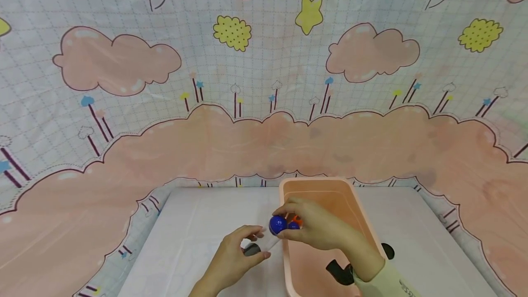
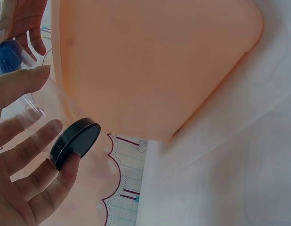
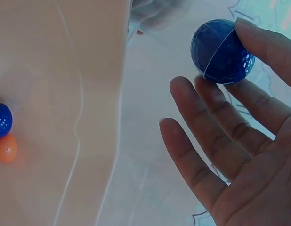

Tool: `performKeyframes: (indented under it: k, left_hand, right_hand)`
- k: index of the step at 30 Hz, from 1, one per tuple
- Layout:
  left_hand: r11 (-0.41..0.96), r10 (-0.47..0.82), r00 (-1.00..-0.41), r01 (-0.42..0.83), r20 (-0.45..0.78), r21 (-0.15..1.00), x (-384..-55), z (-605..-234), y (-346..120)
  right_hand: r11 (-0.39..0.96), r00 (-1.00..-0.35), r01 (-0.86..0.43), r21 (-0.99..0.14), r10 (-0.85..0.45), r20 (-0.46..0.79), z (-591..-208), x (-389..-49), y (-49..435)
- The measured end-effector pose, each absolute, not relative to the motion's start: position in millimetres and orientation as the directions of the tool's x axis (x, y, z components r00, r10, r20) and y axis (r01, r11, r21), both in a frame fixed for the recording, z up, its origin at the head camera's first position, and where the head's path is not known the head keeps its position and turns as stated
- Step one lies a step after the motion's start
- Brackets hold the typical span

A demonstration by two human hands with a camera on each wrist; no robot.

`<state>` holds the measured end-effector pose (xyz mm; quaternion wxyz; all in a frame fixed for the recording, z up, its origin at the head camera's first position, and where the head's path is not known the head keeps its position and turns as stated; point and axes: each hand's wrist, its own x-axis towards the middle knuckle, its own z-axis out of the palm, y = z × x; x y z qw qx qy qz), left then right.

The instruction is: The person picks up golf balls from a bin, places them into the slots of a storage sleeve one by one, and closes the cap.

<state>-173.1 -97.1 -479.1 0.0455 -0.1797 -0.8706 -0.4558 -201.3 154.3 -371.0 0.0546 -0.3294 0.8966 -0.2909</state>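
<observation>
My left hand (image 1: 231, 255) grips a clear tube (image 1: 269, 241) with a black cap (image 2: 76, 143) on its lower end. The tube leans toward the tub, its far end near my right hand (image 1: 315, 226). That hand pinches a dimpled blue ball (image 3: 222, 52), like a golf ball, between thumb and fingers. In the left wrist view the blue ball (image 2: 8, 59) is at the tube's far end; whether it has entered the tube I cannot tell. Below my right hand, a second blue ball (image 3: 2, 120) and an orange ball (image 3: 6, 148) lie side by side in the tub.
The peach plastic tub (image 1: 330, 200) stands on the white table (image 1: 198, 223), beneath my right forearm. Inside it lies a black curved piece (image 1: 340, 273), partly hidden by the arm. Right of the tub is a black round thing (image 1: 388, 251). A cloud-patterned cloth (image 1: 264, 145) hangs behind.
</observation>
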Motion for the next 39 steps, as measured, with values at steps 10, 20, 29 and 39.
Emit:
performKeyframes:
  k: [10, 20, 29, 39]
  left_hand:
    - [0.519, 0.264, -0.935, 0.345, 0.238, 0.782, -172.8, -478.0, -96.1]
    - [0.527, 0.246, -0.939, 0.336, 0.239, 0.78, -171.8, -477.3, -95.8]
    - [0.494, 0.268, -0.94, 0.322, 0.211, 0.807, -171.5, -478.1, -96.8]
    - [0.465, 0.272, -0.94, 0.316, 0.205, 0.827, -171.0, -479.2, -94.9]
  right_hand:
    - [0.616, -0.782, -0.538, -0.575, -0.619, 0.069, -370.7, -201.8, 155.1]
    - [0.62, -0.779, -0.541, -0.568, -0.623, 0.062, -370.8, -201.5, 154.6]
    - [0.59, -0.761, -0.571, -0.571, -0.641, 0.099, -371.2, -200.7, 154.5]
    - [0.591, -0.769, -0.558, -0.583, -0.632, 0.096, -372.0, -199.8, 154.5]
